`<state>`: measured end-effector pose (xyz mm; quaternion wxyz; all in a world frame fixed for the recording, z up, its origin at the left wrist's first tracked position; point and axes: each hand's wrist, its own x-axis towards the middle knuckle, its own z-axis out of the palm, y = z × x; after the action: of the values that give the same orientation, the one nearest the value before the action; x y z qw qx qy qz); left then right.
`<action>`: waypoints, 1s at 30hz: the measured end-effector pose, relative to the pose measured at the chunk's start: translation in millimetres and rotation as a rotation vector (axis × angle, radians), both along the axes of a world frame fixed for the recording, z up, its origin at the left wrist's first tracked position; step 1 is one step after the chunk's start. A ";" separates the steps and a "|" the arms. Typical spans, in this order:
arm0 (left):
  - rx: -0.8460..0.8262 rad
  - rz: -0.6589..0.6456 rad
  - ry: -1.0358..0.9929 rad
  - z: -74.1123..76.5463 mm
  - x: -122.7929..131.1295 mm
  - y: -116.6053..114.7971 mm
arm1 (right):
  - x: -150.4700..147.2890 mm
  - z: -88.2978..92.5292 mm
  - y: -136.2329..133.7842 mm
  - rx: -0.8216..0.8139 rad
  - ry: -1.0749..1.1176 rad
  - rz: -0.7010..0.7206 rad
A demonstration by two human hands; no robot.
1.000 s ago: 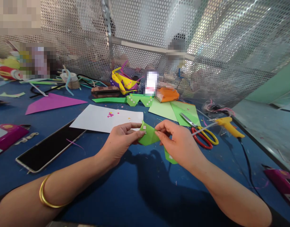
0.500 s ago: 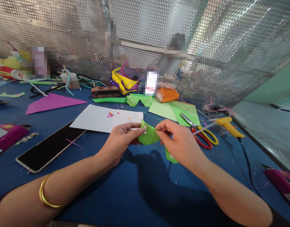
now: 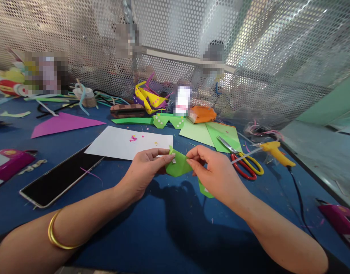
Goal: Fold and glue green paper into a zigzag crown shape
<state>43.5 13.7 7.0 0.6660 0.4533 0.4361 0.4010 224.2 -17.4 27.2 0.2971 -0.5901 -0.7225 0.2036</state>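
Both my hands hold a green paper cut-out point(image 3: 180, 164) above the blue table, with small white squares stuck on it. My left hand point(image 3: 148, 167) pinches its left end between thumb and fingers, close to one white square. The thumb and forefinger of my right hand point(image 3: 213, 169) grip its upper right side. Another lobe of the green paper hangs below my right hand, partly hidden by it. Beyond my hands lies a similar green paper mask point(image 3: 169, 121) with white squares. A white sheet point(image 3: 120, 142) bearing tiny pink and yellow paper bits is near my left hand.
Scissors point(image 3: 246, 163) and a yellow glue gun point(image 3: 277, 152) with its cord lie to the right. A phone point(image 3: 63, 177), purple paper point(image 3: 66, 125) and a magenta stapler-like tool point(image 3: 11, 163) are on the left. A perforated metal screen point(image 3: 175, 34) stands behind.
The green cut-out has shifted very slightly down and left between my hands. Both hands keep their pinch, and the things on the table stay where they were.
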 end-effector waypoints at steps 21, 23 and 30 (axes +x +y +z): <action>-0.034 -0.143 0.018 -0.7 -4.4 -2.0 | 3.8 3.5 3.7 0.029 0.079 -0.021; -0.056 -0.149 0.008 -1.5 -4.4 -2.1 | 3.9 3.0 4.2 0.044 0.065 -0.013; -0.056 -0.102 0.014 -1.5 -3.8 -1.6 | 2.7 0.2 4.7 0.035 0.079 0.005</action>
<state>39.7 12.1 5.5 0.6951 0.4588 0.4281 0.3508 226.9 -12.7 27.4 0.3351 -0.5745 -0.7153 0.2148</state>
